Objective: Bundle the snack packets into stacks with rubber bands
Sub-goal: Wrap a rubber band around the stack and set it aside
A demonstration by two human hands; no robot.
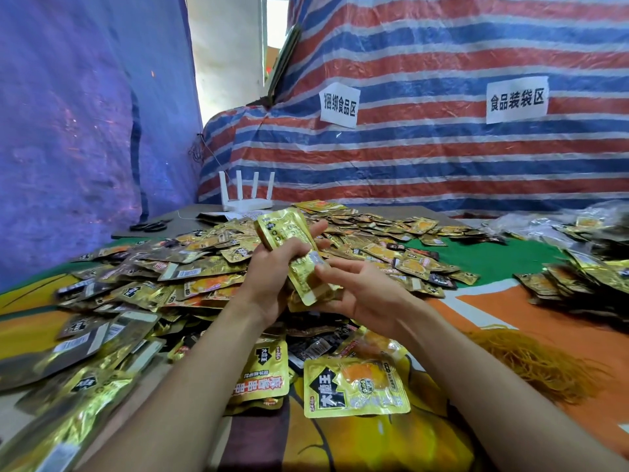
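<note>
From the head view, the left hand (pixel 272 267) grips a stack of gold packets (pixel 280 229), fingers curled round its lower half so the stack rises tilted above the knuckles. Just right of it, the right hand (pixel 362 292) lies palm up, its fingertips pinching the edge of a single packet (pixel 306 279) that lies between the two hands and touches the bottom of the stack. A heap of loose packets (pixel 204 267) spreads over the table (pixel 503 257) left of, beyond and beneath both hands. A tangle of yellow rubber bands (pixel 534 366) lies beside the right forearm, to its right. Well beyond the left hand stand a white router (pixel 248 199) and black scissors (pixel 149 227), before a striped tarp (pixel 442 155).
</note>
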